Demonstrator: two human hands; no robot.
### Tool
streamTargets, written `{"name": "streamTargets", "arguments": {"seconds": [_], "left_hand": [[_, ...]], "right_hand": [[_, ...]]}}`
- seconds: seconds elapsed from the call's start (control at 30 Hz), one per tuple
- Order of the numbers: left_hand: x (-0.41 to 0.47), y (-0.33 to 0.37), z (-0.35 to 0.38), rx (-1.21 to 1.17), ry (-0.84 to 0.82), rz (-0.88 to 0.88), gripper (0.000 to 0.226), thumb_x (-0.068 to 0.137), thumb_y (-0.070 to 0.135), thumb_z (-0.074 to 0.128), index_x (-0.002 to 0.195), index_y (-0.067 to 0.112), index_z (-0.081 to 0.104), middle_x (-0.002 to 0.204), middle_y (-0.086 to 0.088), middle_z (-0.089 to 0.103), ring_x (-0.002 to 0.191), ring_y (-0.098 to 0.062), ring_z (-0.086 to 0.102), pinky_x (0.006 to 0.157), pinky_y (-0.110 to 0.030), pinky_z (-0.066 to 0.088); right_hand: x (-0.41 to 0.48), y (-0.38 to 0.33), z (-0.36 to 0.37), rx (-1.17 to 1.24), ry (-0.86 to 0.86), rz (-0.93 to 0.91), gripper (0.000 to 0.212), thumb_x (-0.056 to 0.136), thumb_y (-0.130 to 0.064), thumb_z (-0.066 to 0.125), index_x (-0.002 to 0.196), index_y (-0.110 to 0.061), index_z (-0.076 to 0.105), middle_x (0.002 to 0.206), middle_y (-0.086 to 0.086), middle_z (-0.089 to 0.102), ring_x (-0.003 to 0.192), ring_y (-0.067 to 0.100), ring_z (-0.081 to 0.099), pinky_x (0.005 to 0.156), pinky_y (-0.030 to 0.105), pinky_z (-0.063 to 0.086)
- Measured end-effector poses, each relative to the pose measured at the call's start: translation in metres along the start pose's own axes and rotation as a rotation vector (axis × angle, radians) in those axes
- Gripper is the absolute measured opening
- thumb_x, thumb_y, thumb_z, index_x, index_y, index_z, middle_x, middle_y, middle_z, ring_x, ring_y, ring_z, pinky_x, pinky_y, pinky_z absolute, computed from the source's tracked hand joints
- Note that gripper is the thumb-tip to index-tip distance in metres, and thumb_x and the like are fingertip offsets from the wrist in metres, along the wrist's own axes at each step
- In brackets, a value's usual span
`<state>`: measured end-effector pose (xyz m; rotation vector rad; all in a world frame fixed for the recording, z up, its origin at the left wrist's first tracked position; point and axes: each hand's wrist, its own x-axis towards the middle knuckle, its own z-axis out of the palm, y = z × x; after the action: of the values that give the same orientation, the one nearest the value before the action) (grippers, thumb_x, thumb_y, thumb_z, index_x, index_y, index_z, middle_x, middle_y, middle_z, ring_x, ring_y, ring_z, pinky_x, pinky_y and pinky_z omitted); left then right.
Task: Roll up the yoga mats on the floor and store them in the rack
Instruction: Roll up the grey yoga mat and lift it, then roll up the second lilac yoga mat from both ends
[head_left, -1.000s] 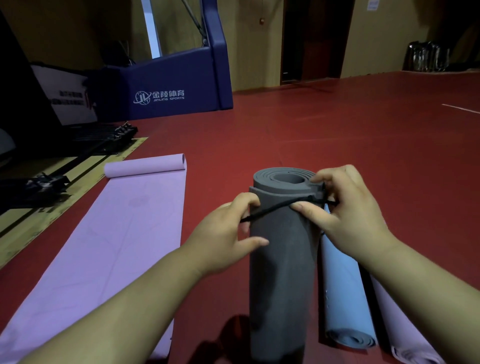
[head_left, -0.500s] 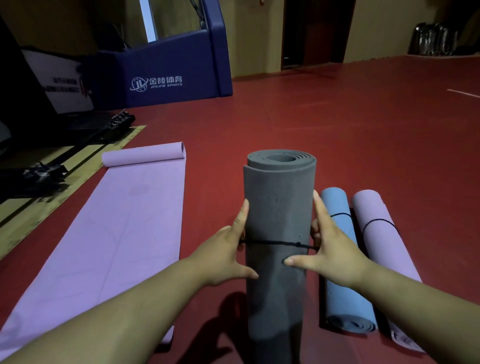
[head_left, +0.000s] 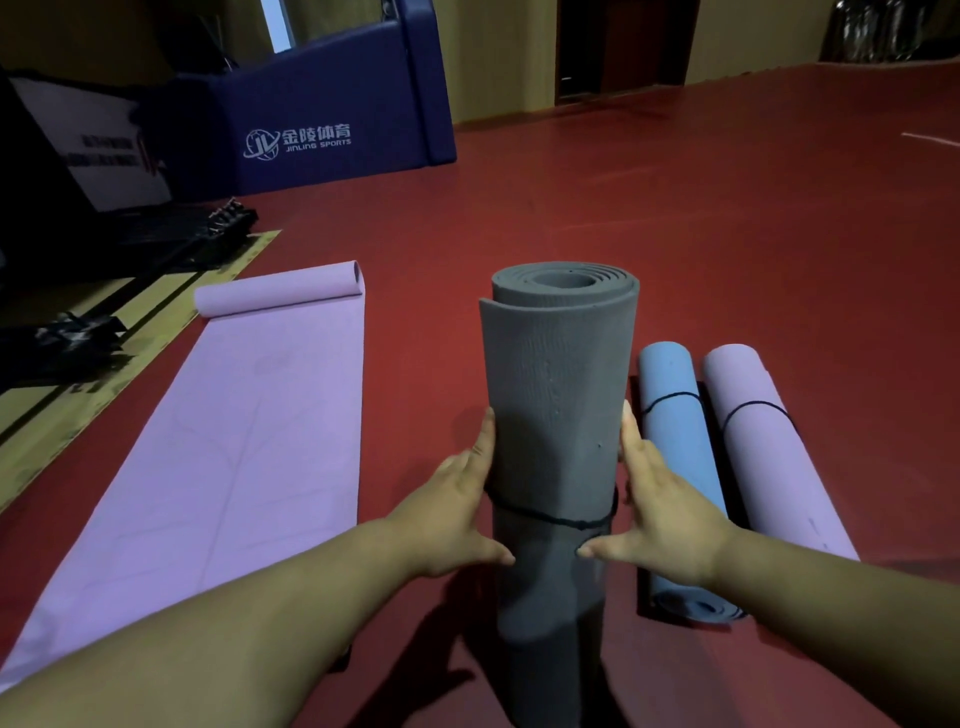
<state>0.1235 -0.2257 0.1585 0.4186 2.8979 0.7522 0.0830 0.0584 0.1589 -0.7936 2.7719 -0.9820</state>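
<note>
1. Three rolls ready, by the look: a grey ribbed foam yoga mat rolled into a thick tube (head_left: 558, 415), and just to its right, lying on the floor, a blue rolled yoga mat (head_left: 675, 457) and a lilac rolled yoga mat (head_left: 763, 467), each bound with a thin black cord (head_left: 550, 518).
2. Left to do, by my judgement: rolling the long lilac yoga mat (head_left: 249, 441) spread flat on the red sports floor (head_left: 727, 234) at the left, with only its far end curled; then carrying all four to the rack. Cannot recognise any rack for sure in this view.
3. Grey roll: standing upright on the floor, straight in front, between both hands. Wound rather loosely at the top, the outer edge a little apart from the spiral; squeezed in slightly by the cord around its lower half.
4. Left hand (head_left: 457, 512): fingers straight, palm flat against the left side of the grey roll, thumb stretched to the front below the cord. Grips nothing.
5. Right hand (head_left: 662, 514): the same on the right side, fingers straight and pressing, thumb pointing inward. Curled round nothing.
</note>
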Motion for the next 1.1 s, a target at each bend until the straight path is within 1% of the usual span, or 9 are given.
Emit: {"name": "streamTargets", "arguments": {"seconds": [0.07, 0.13, 0.23, 0.27, 0.37, 0.47, 0.7, 0.9, 1.1], "left_hand": [[0.001, 0.007, 0.001, 0.012, 0.013, -0.008, 0.157, 0.067, 0.049, 0.092, 0.133, 0.051, -0.051, 0.148, -0.012, 0.029, 0.128, -0.034, 0.049, 0.108, -0.04, 0.044], [0.006, 0.012, 0.002, -0.02, 0.008, -0.034, 0.157, 0.069, 0.043, 0.093, 0.13, 0.053, -0.051, 0.152, -0.009, 0.026, 0.117, -0.033, 0.058, 0.099, -0.038, 0.05], [0.021, 0.016, 0.003, -0.153, 0.044, -0.034, 0.154, 0.069, 0.03, 0.094, 0.137, 0.059, -0.042, 0.156, -0.004, 0.031, 0.112, -0.022, 0.062, 0.098, -0.041, 0.054], [0.027, 0.016, 0.002, -0.199, 0.05, -0.031, 0.153, 0.069, 0.027, 0.094, 0.14, 0.061, -0.037, 0.158, -0.001, 0.032, 0.117, -0.021, 0.06, 0.1, -0.042, 0.053], [0.039, 0.017, -0.001, -0.246, 0.039, -0.06, 0.144, 0.071, 0.028, 0.092, 0.147, 0.061, -0.026, 0.166, 0.003, 0.023, 0.142, -0.018, 0.045, 0.114, -0.04, 0.044], [0.044, 0.01, -0.004, -0.216, 0.089, -0.137, 0.129, 0.077, 0.034, 0.088, 0.156, 0.053, -0.013, 0.167, -0.002, 0.024, 0.147, -0.019, 0.039, 0.117, -0.04, 0.039], [0.015, -0.025, -0.036, -0.096, 0.119, -0.353, 0.094, 0.084, 0.036, 0.082, 0.159, 0.033, 0.026, 0.147, -0.007, 0.054, 0.126, -0.022, 0.059, 0.102, -0.03, 0.046], [-0.036, -0.05, -0.083, -0.014, -0.028, -0.496, 0.077, 0.089, 0.036, 0.077, 0.155, 0.024, 0.038, 0.14, -0.007, 0.059, 0.112, -0.019, 0.059, 0.089, -0.021, 0.041], [-0.12, -0.123, -0.105, 0.079, -0.171, -0.657, 0.062, 0.095, 0.047, 0.066, 0.15, 0.03, 0.043, 0.138, 0.002, 0.059, 0.111, -0.015, 0.058, 0.091, -0.024, 0.039]], "right_hand": [[0.002, 0.002, -0.002, 0.028, 0.017, -0.024, 0.159, 0.057, -0.057, 0.093, 0.151, -0.042, -0.034, 0.166, -0.004, 0.018, 0.145, 0.018, 0.037, 0.11, 0.045, 0.044], [0.006, 0.002, -0.003, 0.073, 0.027, -0.011, 0.158, 0.058, -0.05, 0.095, 0.152, -0.044, -0.032, 0.169, -0.012, 0.015, 0.146, 0.014, 0.039, 0.11, 0.043, 0.046], [0.014, 0.007, -0.007, 0.099, 0.03, 0.057, 0.154, 0.058, -0.046, 0.093, 0.149, -0.051, -0.032, 0.162, -0.012, 0.032, 0.116, 0.019, 0.065, 0.096, 0.045, 0.055], [0.017, 0.009, -0.008, 0.105, 0.048, 0.09, 0.152, 0.057, -0.048, 0.09, 0.149, -0.053, -0.031, 0.159, -0.009, 0.038, 0.109, 0.02, 0.068, 0.093, 0.046, 0.056], [0.026, 0.011, -0.009, 0.001, 0.155, 0.205, 0.142, 0.066, -0.049, 0.086, 0.154, -0.047, -0.025, 0.158, 0.0, 0.037, 0.131, 0.028, 0.053, 0.103, 0.051, 0.049], [0.033, 0.006, -0.006, -0.099, 0.2, 0.235, 0.121, 0.077, -0.044, 0.082, 0.161, -0.037, -0.005, 0.155, 0.003, 0.031, 0.137, 0.031, 0.043, 0.106, 0.048, 0.046], [0.045, -0.038, 0.026, -0.22, -0.202, 0.047, 0.096, 0.082, -0.058, 0.075, 0.16, -0.037, 0.023, 0.167, 0.006, 0.02, 0.15, 0.03, 0.029, 0.12, 0.042, 0.032], [0.059, -0.092, 0.071, -0.265, -0.341, -0.077, 0.088, 0.084, -0.059, 0.072, 0.158, -0.038, 0.029, 0.168, 0.002, 0.019, 0.151, 0.026, 0.027, 0.122, 0.037, 0.029], [0.073, -0.133, 0.132, -0.206, -0.432, -0.118, 0.07, 0.087, -0.055, 0.071, 0.148, -0.027, 0.051, 0.156, 0.002, 0.042, 0.142, 0.021, 0.041, 0.117, 0.027, 0.031]]}}
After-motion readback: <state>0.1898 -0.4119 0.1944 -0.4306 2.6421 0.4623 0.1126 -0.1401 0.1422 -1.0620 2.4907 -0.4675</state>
